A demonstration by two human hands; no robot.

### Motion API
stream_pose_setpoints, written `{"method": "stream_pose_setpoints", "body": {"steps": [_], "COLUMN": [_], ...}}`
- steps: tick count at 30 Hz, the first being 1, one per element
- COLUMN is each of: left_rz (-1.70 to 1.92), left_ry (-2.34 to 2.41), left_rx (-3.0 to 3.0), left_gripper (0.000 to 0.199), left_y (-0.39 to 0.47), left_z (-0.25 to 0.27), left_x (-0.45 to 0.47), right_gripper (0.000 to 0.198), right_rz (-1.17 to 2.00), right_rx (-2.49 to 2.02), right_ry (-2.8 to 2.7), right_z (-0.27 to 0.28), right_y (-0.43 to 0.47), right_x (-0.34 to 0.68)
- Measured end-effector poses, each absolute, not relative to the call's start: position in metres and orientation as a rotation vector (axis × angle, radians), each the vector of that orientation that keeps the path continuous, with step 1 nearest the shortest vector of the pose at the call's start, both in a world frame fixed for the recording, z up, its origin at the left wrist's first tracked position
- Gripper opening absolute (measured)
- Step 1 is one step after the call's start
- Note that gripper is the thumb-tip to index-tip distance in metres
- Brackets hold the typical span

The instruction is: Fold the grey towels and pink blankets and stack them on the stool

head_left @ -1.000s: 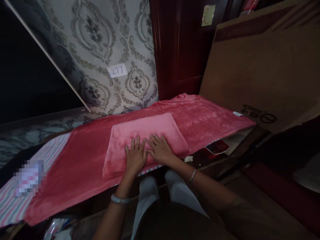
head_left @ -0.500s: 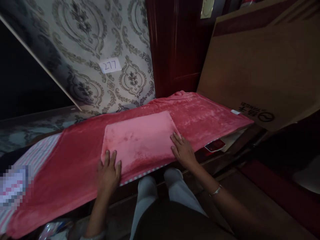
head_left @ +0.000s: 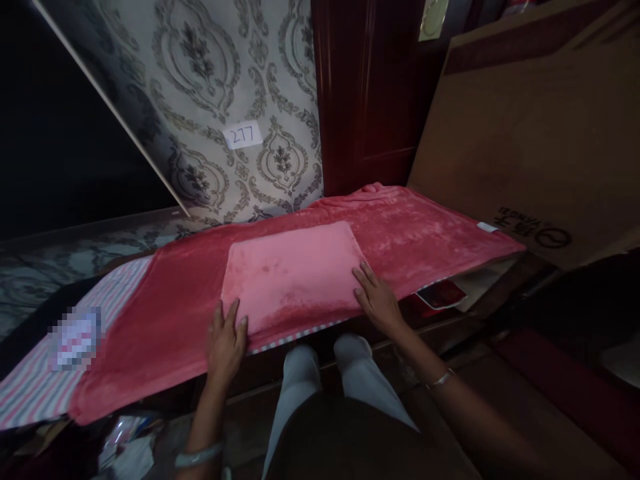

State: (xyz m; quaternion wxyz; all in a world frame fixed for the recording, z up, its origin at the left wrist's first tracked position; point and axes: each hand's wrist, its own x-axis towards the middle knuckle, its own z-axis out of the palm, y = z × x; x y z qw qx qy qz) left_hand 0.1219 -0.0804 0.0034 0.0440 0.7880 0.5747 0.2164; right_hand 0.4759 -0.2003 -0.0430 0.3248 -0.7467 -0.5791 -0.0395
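Observation:
A light pink plush cloth (head_left: 295,273), folded into a flat rectangle, lies on a larger, darker pink plush cloth (head_left: 170,307). My left hand (head_left: 226,343) rests at the left front corner of the folded piece, fingers spread, some touching its edge. At its right edge lies my right hand (head_left: 376,298), fingers stretched out flat on the fabric. Neither hand grips anything. A striped section (head_left: 45,380) of cloth shows at the left end, partly blurred out by a pixelated patch.
A large cardboard box (head_left: 515,133) leans at the back right, beside a dark red door (head_left: 367,87). A card marked 277 (head_left: 243,135) is on the patterned wall. A dark screen-like panel (head_left: 75,133) stands at left. Plastic-wrapped items (head_left: 125,443) lie low at left.
The view has shifted left, so everything appears farther right and more striped cloth shows. Both hands stay at the two sides of the folded cloth, with no clear change in its shape.

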Motion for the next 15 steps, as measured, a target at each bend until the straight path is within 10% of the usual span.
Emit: {"method": "stream_pose_setpoints", "body": {"steps": [15], "left_rz": [0.605], "left_ry": [1.374], "left_rx": [2.674], "left_gripper": [0.059], "left_y": [-0.080], "left_z": [-0.001], "left_x": [0.076], "right_gripper": [0.083], "right_rz": [-0.030], "right_rx": [-1.711], "right_ry": [-1.787], "right_z": [-0.053], "right_y": [-0.238], "right_x": [0.508]}}
